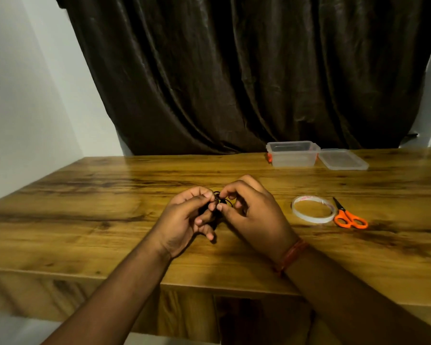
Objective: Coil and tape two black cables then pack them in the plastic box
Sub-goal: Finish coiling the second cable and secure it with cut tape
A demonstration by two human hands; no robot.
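Observation:
A small coil of black cable (pixel 222 201) sits between both hands over the middle of the wooden table (pixel 85 207). My left hand (pixel 184 220) grips the coil from the left with curled fingers. My right hand (pixel 249 215) pinches its loops from the right. Most of the cable is hidden by the fingers. A roll of clear tape (pixel 313 209) lies flat to the right, with orange-handled scissors (pixel 349 216) beside it. The open clear plastic box (pixel 293 153) stands at the table's far edge; I cannot tell what is inside it.
The box's clear lid (pixel 342 159) lies flat right of the box. A dark curtain (pixel 234 70) hangs behind the table. A white wall stands at the left. The table's front edge runs just under my forearms.

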